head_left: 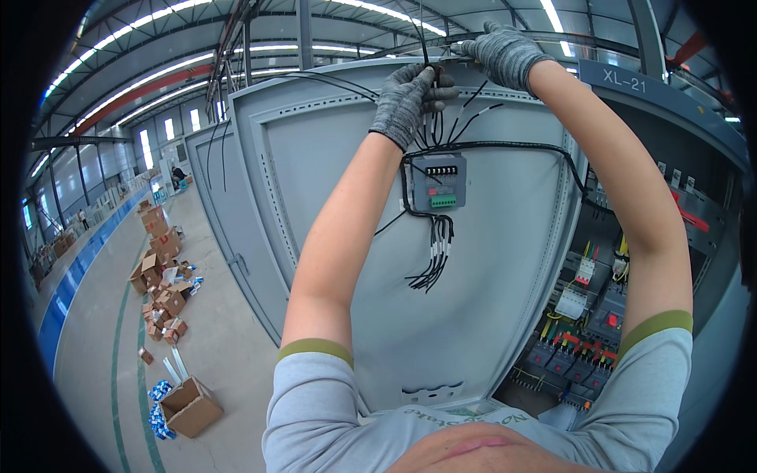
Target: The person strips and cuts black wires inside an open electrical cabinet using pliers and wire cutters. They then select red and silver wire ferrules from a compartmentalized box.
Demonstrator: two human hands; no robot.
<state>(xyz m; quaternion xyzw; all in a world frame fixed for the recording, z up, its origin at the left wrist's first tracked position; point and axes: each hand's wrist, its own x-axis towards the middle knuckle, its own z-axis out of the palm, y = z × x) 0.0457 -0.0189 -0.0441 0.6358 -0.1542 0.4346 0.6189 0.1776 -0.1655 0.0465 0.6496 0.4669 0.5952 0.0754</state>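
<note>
While both arms stretch overhead, I see grey knit gloves, speckled weave. Left hand [408,101] clenched round bundle of black wires [432,126], just above small grey meter unit [439,181] on smooth grey cabinet door [489,260]. Right hand [505,54] curled over door's top edge, pinching cable there; fingertips hidden. Further right, open cabinet [631,307], breakers partly cut off. Far left, cardboard boxes [169,292] litter floor.

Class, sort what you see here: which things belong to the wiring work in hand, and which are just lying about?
In hand:
left hand gripping the black wire bundle
right hand at the cabinet door's top edge
small grey meter module on the door

Lying about:
cardboard boxes on the floor
open box
</note>
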